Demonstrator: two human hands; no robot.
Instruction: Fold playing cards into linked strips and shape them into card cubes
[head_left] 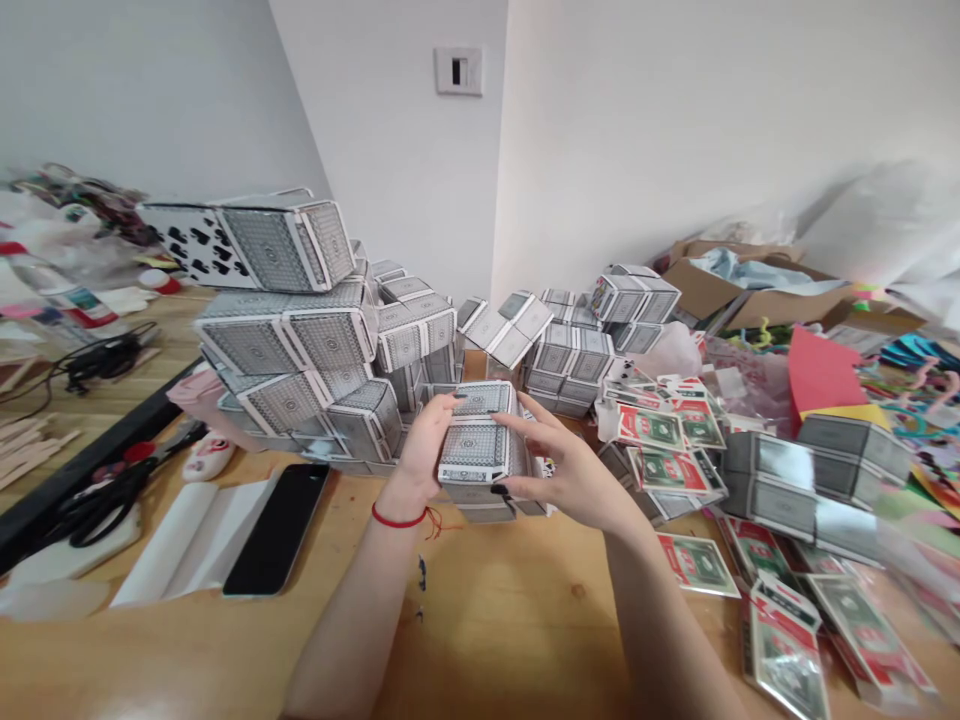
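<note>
A block folded from playing cards (474,450), with grey patterned backs outward, stands at the middle of the table's near side. My left hand (424,448) is closed against its left side, thumb on the top edge. From the right, my right hand (566,465) grips the same block, with a fingertip on its top and the thumb at its front corner. The block's far right side is partly hidden by my fingers. Directly behind it, a stack of similar card blocks (300,340) rises to the left, and a lower group of card blocks (574,350) stands to the right.
At left lie a black phone (277,530), white paper (180,535) and black scissors (120,485). Red-and-green card packs (787,640) and loose card blocks (772,485) spread across the right. An open cardboard box (757,300) sits behind them, near the wall.
</note>
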